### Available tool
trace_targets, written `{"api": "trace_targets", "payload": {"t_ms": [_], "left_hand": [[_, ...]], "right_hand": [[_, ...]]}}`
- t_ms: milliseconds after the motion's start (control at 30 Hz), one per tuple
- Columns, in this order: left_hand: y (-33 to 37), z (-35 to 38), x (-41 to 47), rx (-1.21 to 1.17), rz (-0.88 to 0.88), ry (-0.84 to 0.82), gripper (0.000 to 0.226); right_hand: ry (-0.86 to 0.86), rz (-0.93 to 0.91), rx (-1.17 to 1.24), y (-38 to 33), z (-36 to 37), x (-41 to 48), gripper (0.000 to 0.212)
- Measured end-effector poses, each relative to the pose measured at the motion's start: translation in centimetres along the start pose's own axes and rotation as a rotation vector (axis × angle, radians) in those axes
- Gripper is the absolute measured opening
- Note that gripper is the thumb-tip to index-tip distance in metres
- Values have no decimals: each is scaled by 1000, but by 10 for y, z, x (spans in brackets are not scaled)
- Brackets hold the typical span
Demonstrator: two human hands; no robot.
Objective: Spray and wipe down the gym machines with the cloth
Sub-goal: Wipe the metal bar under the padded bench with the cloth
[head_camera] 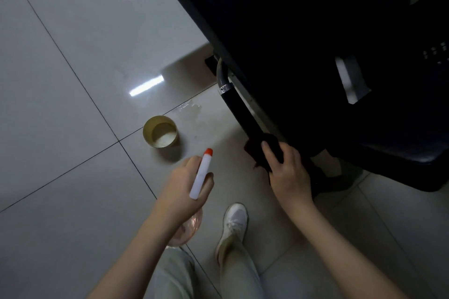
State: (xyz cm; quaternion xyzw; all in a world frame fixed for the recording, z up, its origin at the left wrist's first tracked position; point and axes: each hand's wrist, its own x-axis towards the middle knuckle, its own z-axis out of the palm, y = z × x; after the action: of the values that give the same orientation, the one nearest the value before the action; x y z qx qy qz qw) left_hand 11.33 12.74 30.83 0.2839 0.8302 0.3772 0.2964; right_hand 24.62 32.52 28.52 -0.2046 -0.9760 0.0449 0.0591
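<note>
My left hand (184, 187) grips a spray bottle (201, 175) with a white head and an orange nozzle tip; its clear pinkish body shows below my wrist. My right hand (288, 172) holds a dark cloth (261, 153) wrapped round the lower end of a black handle bar (243, 114) of the gym machine. The bar runs up to a grey metal tube with a silver clamp. The machine's black padded seat (303, 31) fills the upper right.
A round gold-coloured tin (160, 134) stands open on the pale tiled floor to the left of the bar. A small wet patch (192, 105) lies on the tile beyond it. My white shoe (234, 223) and light trouser legs are below my hands.
</note>
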Motion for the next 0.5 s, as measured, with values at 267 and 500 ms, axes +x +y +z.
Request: {"api": "trace_targets", "payload": {"t_ms": [267, 500], "left_hand": [[-1, -7, 6, -23, 27, 41, 28], [-4, -12, 6, -20, 41, 39, 35]], "right_hand": [[46, -98, -55, -40, 11, 61, 66], [42, -338, -95, -10, 11, 39, 42]]}}
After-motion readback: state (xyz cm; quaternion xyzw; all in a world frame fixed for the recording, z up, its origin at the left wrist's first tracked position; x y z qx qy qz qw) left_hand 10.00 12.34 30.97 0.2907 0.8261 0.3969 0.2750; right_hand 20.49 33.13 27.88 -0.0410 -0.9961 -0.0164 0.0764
